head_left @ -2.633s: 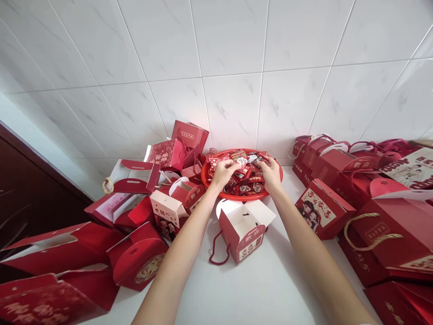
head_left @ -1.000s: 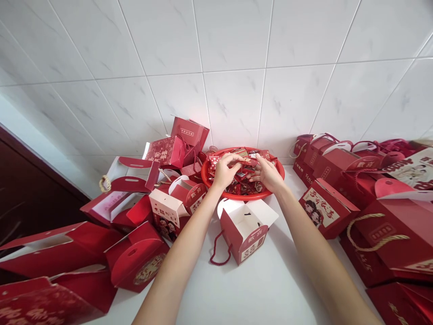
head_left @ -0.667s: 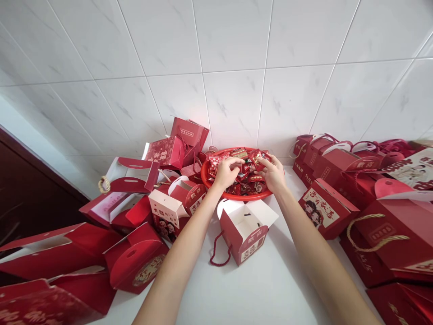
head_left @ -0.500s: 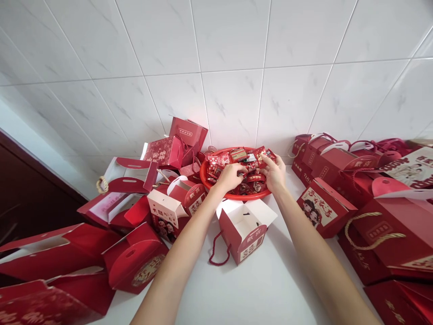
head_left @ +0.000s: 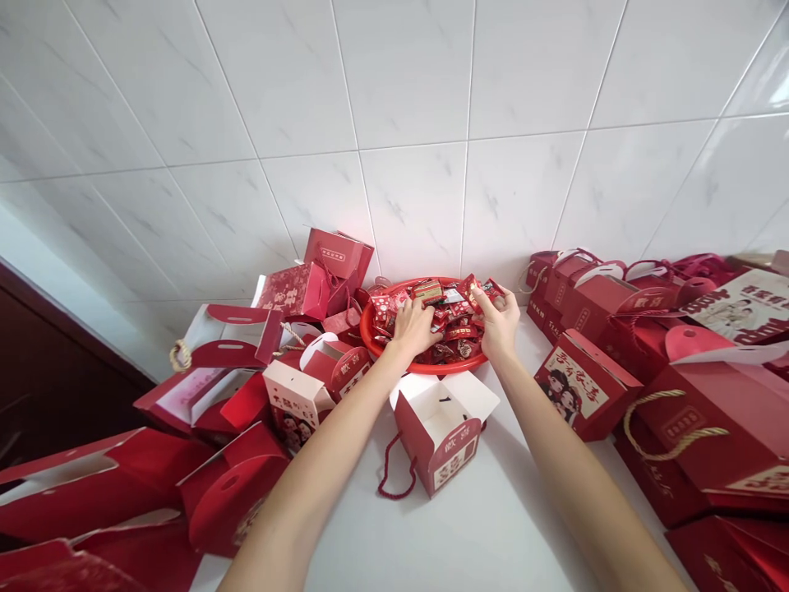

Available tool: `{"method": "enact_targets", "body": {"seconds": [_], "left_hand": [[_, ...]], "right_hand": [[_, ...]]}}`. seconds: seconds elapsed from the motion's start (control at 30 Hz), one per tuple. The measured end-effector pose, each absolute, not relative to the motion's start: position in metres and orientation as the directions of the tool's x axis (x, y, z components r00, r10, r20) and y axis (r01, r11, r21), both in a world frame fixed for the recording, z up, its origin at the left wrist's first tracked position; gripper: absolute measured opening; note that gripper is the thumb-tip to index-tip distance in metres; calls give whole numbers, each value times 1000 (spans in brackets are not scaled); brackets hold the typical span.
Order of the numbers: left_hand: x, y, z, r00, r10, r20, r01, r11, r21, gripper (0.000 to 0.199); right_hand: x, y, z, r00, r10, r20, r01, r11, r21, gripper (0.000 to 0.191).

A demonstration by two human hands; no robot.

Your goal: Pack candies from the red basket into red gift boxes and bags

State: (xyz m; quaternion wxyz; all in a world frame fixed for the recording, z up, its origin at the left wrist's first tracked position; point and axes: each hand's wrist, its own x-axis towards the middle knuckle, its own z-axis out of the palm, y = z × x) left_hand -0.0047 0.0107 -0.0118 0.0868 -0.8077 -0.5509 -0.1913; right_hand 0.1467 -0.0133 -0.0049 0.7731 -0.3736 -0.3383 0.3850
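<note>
A round red basin (head_left: 431, 367) full of small red wrapped packets stands near the wall. My left hand (head_left: 414, 326) lies on the packets at the basin's left side, fingers apart, with nothing visibly held. At the right rim, my right hand (head_left: 499, 319) is closed, its thumb and fingers pinching a red packet (head_left: 469, 289). Directly in front of the basin stands an open red gift box (head_left: 453, 440) with white inner walls and a dark red rope handle. A small dark mark shows inside it.
Open red boxes (head_left: 240, 485) crowd the left side, some tilted or stacked. More red boxes (head_left: 588, 385), several with rope handles, stand on the right. A white tiled wall (head_left: 412, 197) rises behind the white tabletop (head_left: 468, 534).
My left hand has moved left over the packets and its fingers have spread. My right hand now pinches a packet at the rim. The whole view has shifted slightly.
</note>
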Motion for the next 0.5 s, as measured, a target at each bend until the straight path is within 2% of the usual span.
{"method": "enact_targets", "body": {"seconds": [0.13,0.23,0.37,0.5], "left_hand": [[-9,17,-17,260,881,394,933,-334,131,60],[-11,15,-15,247,868,431,875,-391,286,64],[-12,12,-8,268,842,468,644,-518,563,61],[-9,12,-8,249,854,457,417,-521,745,55]], "right_hand": [[146,-13,-4,488,838,244,-331,436,-837,58],[148,-14,-3,485,846,220,-355,421,-835,59],[156,-21,0,424,889,171,-433,365,-824,61],[169,-32,3,338,924,178,-435,321,-841,59]]}}
